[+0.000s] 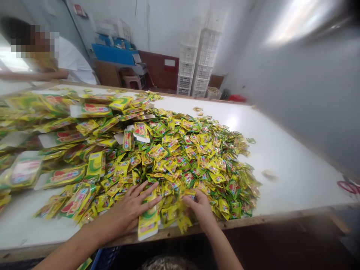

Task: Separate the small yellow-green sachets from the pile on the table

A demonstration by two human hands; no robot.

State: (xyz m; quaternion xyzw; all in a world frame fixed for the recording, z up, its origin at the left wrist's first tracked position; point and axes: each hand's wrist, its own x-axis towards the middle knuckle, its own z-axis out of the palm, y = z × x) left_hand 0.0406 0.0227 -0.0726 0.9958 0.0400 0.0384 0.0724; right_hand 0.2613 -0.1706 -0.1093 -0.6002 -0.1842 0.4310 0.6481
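Observation:
A big heap of small yellow-green sachets (185,157) covers the middle of the white table (281,165). My left hand (135,206) lies flat with fingers spread on a long yellow-green card pack (148,221) at the table's near edge. My right hand (198,204) rests on the sachets at the heap's near side, fingers curled down into them; what they grip is hidden.
Larger yellow-green card packs (64,174) lie stacked and scattered across the left of the table. Another person (56,60) stands at the far left corner. White crates (197,63) are stacked against the back wall, beside a blue bin (114,54). A grey wall runs along the right.

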